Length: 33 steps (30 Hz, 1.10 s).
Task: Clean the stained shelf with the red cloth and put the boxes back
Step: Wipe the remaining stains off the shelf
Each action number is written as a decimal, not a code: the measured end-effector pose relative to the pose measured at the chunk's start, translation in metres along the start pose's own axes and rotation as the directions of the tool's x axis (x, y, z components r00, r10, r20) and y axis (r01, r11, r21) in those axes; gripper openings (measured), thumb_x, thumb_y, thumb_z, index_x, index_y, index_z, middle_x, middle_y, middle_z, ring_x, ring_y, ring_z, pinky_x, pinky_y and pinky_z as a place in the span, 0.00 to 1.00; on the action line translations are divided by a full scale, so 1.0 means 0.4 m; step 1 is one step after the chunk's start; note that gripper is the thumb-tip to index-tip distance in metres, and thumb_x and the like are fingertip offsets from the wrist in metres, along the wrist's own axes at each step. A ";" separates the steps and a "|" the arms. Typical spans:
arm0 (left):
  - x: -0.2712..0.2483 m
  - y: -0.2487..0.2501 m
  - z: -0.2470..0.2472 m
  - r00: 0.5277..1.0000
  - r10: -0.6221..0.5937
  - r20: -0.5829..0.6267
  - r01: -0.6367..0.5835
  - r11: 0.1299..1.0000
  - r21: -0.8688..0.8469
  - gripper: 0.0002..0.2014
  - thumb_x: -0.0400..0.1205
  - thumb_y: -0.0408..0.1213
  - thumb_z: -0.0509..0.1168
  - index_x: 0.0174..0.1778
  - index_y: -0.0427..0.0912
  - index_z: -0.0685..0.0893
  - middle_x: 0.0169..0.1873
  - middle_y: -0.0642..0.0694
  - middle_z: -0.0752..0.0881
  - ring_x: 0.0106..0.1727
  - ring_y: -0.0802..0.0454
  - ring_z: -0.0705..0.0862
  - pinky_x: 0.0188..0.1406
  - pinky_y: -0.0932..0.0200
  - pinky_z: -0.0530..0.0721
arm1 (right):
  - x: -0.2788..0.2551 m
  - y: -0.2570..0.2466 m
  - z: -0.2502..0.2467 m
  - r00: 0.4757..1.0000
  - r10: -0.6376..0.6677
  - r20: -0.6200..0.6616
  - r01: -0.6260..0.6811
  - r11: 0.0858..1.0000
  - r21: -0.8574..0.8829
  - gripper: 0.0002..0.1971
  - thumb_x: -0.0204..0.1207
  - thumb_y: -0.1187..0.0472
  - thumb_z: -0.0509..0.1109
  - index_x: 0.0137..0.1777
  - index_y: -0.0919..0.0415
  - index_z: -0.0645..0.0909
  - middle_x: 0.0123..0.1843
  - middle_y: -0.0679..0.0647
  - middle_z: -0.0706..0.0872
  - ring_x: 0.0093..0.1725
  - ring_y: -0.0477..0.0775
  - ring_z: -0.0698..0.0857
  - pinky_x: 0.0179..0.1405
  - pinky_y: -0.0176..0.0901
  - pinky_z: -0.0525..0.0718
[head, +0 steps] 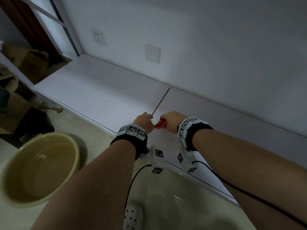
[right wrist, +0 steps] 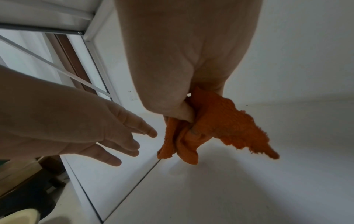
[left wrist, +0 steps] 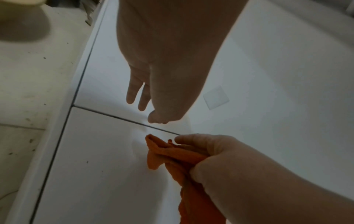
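Now your right hand (left wrist: 226, 163) holds the red cloth (right wrist: 214, 128) bunched in a curled grip, low over the white shelf (head: 99, 90) beside the dark seam (head: 161, 101) between its two boards — gathered like that, the cloth probably gives you a thick pad to scrub with. Your left hand (right wrist: 91, 128) hangs just beside it, fingers straight and relaxed, holding nothing, seemingly ready to take a corner or steady the board. No stain shows clearly; the shelf top reads pale throughout. The boxes to go back aren't on the shelf — some cardboard (head: 31, 63) sits in shadow far left, too dim to judge. A yellow basin (head: 38, 168) stands on the floor (head: 93, 130) near your left arm. No brand or writing reads anywhere; only black-and-white coded markers on the wrist bands (head: 189, 128).
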State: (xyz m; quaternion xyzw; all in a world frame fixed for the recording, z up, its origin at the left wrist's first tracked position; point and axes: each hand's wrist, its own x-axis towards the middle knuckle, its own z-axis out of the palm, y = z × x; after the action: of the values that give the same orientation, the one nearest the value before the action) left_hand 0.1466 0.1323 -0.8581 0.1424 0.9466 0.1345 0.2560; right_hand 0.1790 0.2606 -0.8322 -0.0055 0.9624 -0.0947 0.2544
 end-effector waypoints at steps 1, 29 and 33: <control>0.013 0.003 0.008 1.000 0.007 0.022 -0.007 1.000 0.011 0.25 0.83 0.29 0.56 0.78 0.43 0.69 0.74 0.43 0.70 0.75 0.45 0.71 0.74 0.54 0.72 | 0.008 0.010 0.009 1.000 0.007 0.000 -0.007 1.000 0.019 0.15 0.82 0.57 0.62 0.62 0.64 0.80 0.60 0.60 0.84 0.59 0.60 0.83 0.50 0.44 0.76; 0.146 0.218 0.107 0.933 0.360 -0.011 -0.358 0.931 0.069 0.14 0.82 0.33 0.60 0.60 0.37 0.86 0.60 0.38 0.86 0.62 0.41 0.83 0.63 0.52 0.80 | -0.066 0.234 0.109 0.961 0.239 -0.140 -0.169 0.908 0.384 0.21 0.79 0.51 0.65 0.68 0.61 0.78 0.63 0.61 0.84 0.62 0.61 0.82 0.63 0.47 0.77; 0.134 0.210 0.107 0.919 0.393 -0.035 -0.393 0.919 -0.005 0.13 0.82 0.34 0.62 0.59 0.38 0.87 0.59 0.40 0.87 0.61 0.43 0.84 0.61 0.55 0.80 | -0.077 0.221 0.097 0.949 0.272 -0.159 -0.201 0.911 0.360 0.19 0.79 0.52 0.67 0.65 0.62 0.80 0.61 0.61 0.85 0.61 0.61 0.82 0.62 0.48 0.78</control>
State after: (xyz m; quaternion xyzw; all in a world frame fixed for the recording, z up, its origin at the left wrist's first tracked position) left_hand 0.1414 0.2357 -0.8903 0.3257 0.9021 0.1912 0.2086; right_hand 0.2280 0.3424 -0.8665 0.1653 0.9462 -0.2272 0.1601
